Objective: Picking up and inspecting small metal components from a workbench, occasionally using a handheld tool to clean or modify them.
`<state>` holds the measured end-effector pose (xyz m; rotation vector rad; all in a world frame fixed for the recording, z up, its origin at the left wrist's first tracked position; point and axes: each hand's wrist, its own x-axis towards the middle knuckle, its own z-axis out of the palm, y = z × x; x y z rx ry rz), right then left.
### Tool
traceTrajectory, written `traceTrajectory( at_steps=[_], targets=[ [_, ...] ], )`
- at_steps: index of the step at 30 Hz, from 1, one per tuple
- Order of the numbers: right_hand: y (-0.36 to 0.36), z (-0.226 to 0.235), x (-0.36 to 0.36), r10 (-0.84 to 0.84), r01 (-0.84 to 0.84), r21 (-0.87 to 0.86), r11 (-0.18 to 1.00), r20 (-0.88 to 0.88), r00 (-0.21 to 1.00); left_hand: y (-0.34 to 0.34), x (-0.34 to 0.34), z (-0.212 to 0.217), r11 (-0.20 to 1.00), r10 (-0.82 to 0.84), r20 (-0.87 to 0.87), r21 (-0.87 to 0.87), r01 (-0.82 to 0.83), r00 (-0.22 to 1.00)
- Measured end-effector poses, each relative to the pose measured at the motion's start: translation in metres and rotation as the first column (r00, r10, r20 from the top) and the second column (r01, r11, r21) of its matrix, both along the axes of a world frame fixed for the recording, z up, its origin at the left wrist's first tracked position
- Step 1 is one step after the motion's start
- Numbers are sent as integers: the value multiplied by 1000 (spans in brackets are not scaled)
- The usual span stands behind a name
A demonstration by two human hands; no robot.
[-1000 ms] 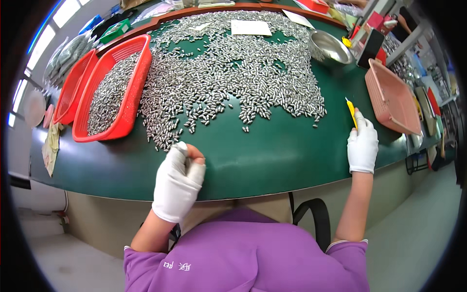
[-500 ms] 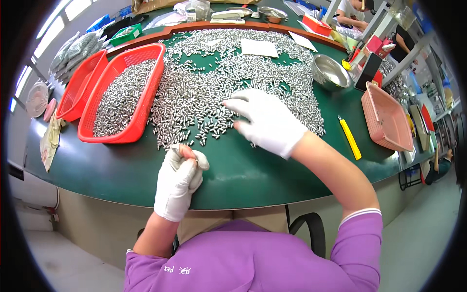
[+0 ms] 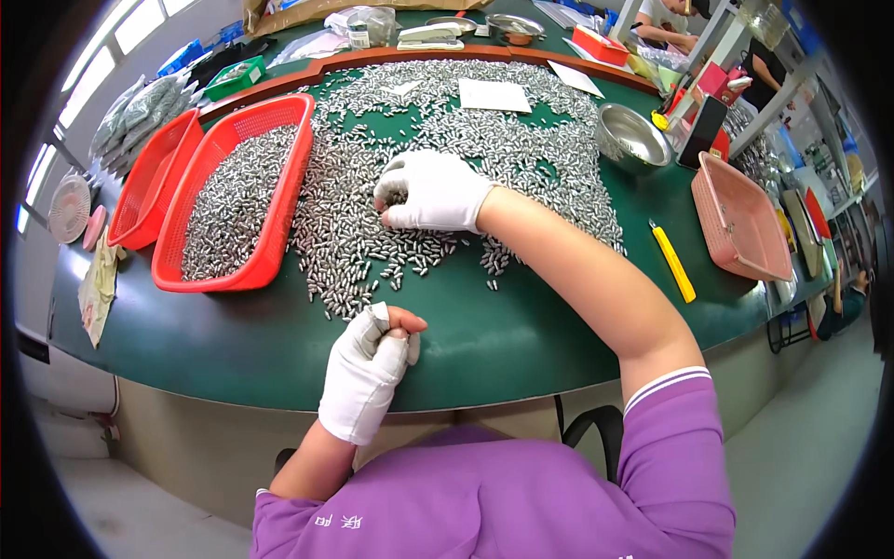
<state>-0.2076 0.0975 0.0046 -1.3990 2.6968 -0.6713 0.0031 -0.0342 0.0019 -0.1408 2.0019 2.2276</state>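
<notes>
Right hand (image 3: 430, 191) cupped, raking small metal pins (image 3: 372, 233); left hand (image 3: 368, 359) fisted, contents unseen. Pins look stiff, slippery: pinch mid-length.

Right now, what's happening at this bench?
A person in white gloves works a big heap of small silver metal cylinders on the green table. The right hand lies on the heap, fingers curled into the pieces. The left hand is fisted near the table's edge. A red plastic basket alongside holds more cylinders.
</notes>
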Motion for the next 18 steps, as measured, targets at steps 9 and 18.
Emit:
traceTrajectory(
  at_steps=[9,18],
  targets=[
    [38,-7,44,113,-122,-81,989,-103,988,14,1,-2,876,-116,-149,-481,30,982],
    [66,-14,75,125,-165,-225,960,-182,975,32,1,-6,566,-377,-455,-803,-189,807]
  ],
)
